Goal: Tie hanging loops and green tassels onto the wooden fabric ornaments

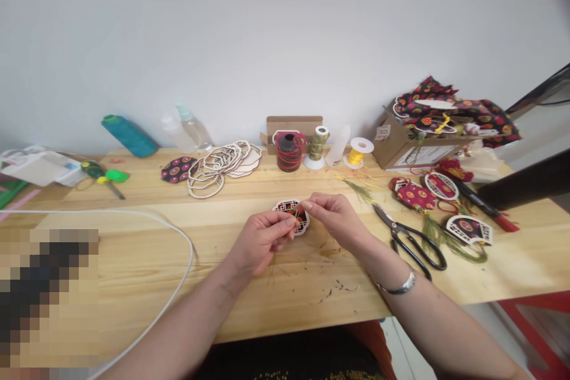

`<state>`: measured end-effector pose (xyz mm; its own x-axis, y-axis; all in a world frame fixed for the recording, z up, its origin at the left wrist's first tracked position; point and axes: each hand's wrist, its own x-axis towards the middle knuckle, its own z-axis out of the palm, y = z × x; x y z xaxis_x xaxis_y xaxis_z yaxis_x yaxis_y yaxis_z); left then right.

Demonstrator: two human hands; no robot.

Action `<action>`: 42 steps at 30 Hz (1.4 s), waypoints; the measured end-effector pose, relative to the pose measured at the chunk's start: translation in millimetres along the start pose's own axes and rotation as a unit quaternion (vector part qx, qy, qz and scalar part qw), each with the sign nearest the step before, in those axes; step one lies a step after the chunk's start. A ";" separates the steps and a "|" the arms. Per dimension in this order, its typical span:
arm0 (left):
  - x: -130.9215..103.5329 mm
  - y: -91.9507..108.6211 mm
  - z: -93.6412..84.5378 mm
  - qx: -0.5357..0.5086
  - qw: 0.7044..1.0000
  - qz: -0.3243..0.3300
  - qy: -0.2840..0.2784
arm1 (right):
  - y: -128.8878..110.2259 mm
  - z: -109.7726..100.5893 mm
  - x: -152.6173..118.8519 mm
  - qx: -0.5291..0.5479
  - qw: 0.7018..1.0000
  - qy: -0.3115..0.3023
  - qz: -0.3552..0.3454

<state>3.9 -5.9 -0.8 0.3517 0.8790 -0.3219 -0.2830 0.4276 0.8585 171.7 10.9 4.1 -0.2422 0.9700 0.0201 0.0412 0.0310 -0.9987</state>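
Near the middle of the wooden table, a small scalloped wooden ornament (304, 223) with dark red patterned fabric lies at my fingertips. My left hand (269, 234) is closed at its lower left side, thumb and fingers pinched together; what they pinch is too small to make out. At the ornament's upper right, my right hand (332, 217) is also pinched closed, with something tiny or hidden between thumb and forefinger. Thin greenish and red strands show between the two hands. Dark thread scraps (336, 290) lie on the table below them.
Black-handled scissors (412, 237) and finished ornaments (469, 230) with green tassels lie at the right. Behind stand thread spools (290, 151), bottles and a fabric-filled cardboard box (401, 142). Wooden frames (222, 160) lie back left. A white cable (189, 249) curves across the left.
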 end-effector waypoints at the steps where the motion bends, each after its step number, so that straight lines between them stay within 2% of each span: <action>1: 0.1 -0.2 -0.3 0.000 1.000 0.002 0.000 | 0.1 -0.7 0.4 0.040 0.999 -0.018 0.024; 5: 0.8 -1.0 -1.4 0.002 1.000 0.004 0.000 | 1.9 -2.2 1.8 0.156 0.982 -0.065 0.089; 10: 0.8 -0.6 -1.3 0.000 1.000 0.000 -0.010 | 5.8 -2.1 2.4 0.188 0.971 -0.077 0.129; 22: 0.5 -0.6 0.1 0.006 1.000 -0.019 -0.011 | 3.4 1.1 0.5 0.155 0.982 -0.063 0.085; 33: 0.1 -1.5 0.3 0.010 1.000 -0.019 -0.019 | 0.7 -1.6 0.4 0.112 0.993 -0.007 0.044; 39: -0.1 -1.7 1.4 0.089 0.996 -0.013 0.016 | -7.3 -8.4 1.9 0.119 0.990 0.068 0.018; 42: -0.9 -0.8 2.2 0.159 0.987 0.011 0.029 | -8.8 -16.3 4.2 0.118 0.987 0.113 0.001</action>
<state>5.7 -7.5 -0.3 0.2946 0.9019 -0.3158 0.0078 0.3282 0.9446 186.2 18.6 13.7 -0.0191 0.9998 0.0022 -0.1914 -0.0015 -0.9815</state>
